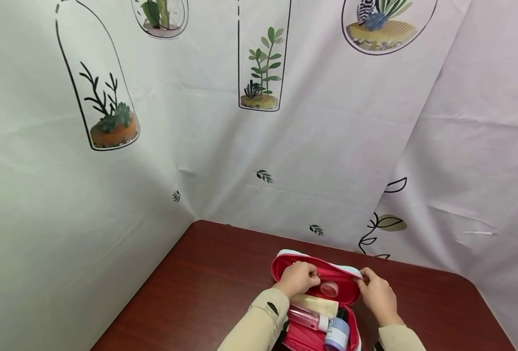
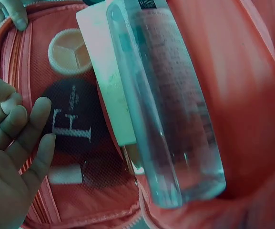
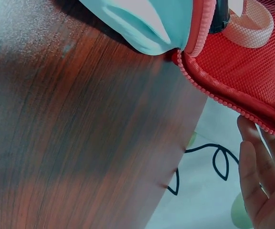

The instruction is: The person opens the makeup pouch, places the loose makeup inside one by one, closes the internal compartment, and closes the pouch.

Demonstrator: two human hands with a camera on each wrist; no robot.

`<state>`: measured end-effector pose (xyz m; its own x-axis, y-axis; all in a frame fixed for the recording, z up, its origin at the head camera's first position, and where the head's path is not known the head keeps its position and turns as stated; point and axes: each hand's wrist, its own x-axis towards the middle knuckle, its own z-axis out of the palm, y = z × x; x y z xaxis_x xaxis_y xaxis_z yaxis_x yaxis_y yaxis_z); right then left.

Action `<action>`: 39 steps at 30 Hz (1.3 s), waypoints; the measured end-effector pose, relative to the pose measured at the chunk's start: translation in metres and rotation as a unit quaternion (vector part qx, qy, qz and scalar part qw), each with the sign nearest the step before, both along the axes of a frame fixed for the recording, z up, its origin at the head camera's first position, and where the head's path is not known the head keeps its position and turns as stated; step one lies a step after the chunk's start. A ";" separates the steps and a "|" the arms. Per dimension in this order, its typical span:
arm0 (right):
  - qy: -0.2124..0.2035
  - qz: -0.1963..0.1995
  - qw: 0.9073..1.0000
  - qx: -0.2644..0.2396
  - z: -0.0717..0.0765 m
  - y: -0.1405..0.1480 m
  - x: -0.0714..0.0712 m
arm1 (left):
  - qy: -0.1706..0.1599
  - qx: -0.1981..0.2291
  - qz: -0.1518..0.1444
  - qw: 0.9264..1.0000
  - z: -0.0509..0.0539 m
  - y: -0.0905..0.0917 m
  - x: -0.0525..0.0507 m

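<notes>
A red toiletry bag [image 1: 300, 336] lies unfolded on the table, its lid [image 1: 281, 265] raised at the back. My left hand [image 1: 296, 279] is at the lid's mesh pocket, thumb and forefinger pinched at the pocket's zipper [image 2: 20, 57]; the pull is hidden by the fingers. With my right hand [image 1: 378, 297] I grip the lid's right corner, thumb inside and fingers behind the zipped edge [image 3: 223, 101]. Behind the mesh are a round three-part compact [image 2: 70, 51], a black round case [image 2: 73, 117] marked F, and a small white-capped item [image 2: 66, 174].
In the bag's main part lie a cream-coloured tube [image 1: 316, 304], a clear pink bottle [image 1: 304, 317] with a white cap, and a lavender-blue bottle [image 1: 337, 335] with a dark cap. The brown table [image 1: 206, 278] meets a printed white cloth [image 1: 224, 195] at the back.
</notes>
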<state>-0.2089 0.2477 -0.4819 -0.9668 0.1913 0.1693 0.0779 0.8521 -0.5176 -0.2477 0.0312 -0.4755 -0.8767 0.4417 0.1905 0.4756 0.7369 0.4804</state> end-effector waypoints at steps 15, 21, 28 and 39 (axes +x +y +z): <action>0.004 -0.009 1.000 -0.001 -0.003 0.002 0.000 | 0.010 0.006 0.014 1.000 -0.004 -0.015 -0.002; 0.017 -0.004 1.000 -0.001 -0.001 0.002 0.000 | 0.002 0.020 0.022 1.000 -0.006 -0.026 -0.006; 0.014 -0.006 1.000 0.000 -0.002 0.002 0.000 | 0.011 0.015 0.024 1.000 -0.006 -0.029 -0.008; 0.012 -0.007 1.000 -0.001 -0.002 0.002 0.000 | 0.017 0.017 0.062 0.998 -0.011 -0.039 -0.012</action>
